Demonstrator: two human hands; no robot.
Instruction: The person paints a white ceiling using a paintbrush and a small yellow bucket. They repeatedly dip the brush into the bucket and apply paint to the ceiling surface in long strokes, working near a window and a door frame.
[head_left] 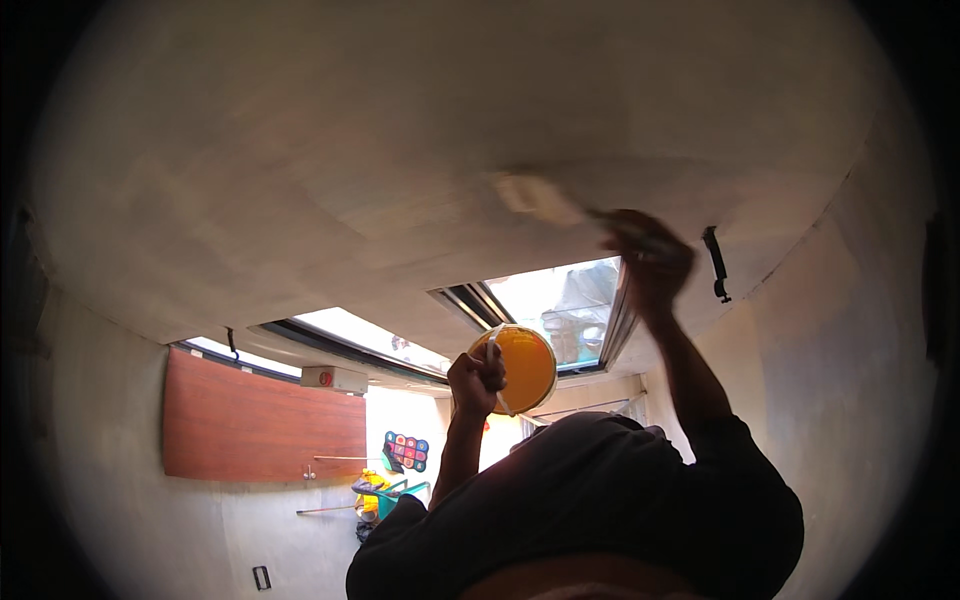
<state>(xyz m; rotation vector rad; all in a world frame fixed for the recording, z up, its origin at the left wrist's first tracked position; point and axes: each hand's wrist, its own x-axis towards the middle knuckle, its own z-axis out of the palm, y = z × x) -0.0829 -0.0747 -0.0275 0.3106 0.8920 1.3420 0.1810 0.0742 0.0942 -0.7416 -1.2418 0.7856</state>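
Observation:
My left hand (477, 378) is closed round the pale handle of a round orange bucket (530, 370) and holds it up in front of the window. The bucket's mouth is tipped toward the view, with its inside showing orange. Higher up on the right, my right hand (652, 255) is closed round the handle of what looks like a wide paintbrush (540, 197). Its pale, motion-smeared head is at the grey-beige wall surface (400, 130); I cannot tell whether it touches.
Sliding window panes (560, 305) lie beyond the bucket. A black metal bracket (716, 265) sticks out right of my right hand. At left are a red-brown wooden panel (265, 415), a white box (335, 379), a multicoloured mat (407, 451) and a yellow bag (368, 493).

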